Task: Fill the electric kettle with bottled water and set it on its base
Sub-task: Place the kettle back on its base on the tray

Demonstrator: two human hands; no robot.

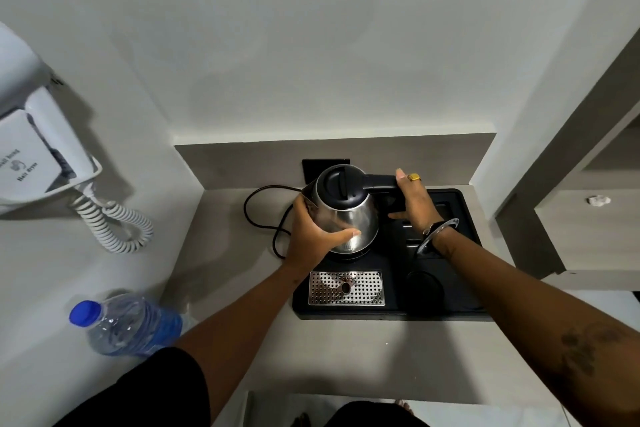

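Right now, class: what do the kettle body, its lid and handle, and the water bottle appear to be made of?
Kettle body: likely stainless steel, polished, since it mirrors the left hand on it.
Lid and handle, gripped by the right hand: probably black plastic, with a dull sheen.
Water bottle: clear, ridged plastic, with a blue cap and label.

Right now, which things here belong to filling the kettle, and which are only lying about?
For the job:
- kettle, lid shut, held by left hand and right hand
- water bottle, blue cap on
- black tray under the kettle
- power cord

Only lying about:
- hair dryer on the wall
- metal drip grate
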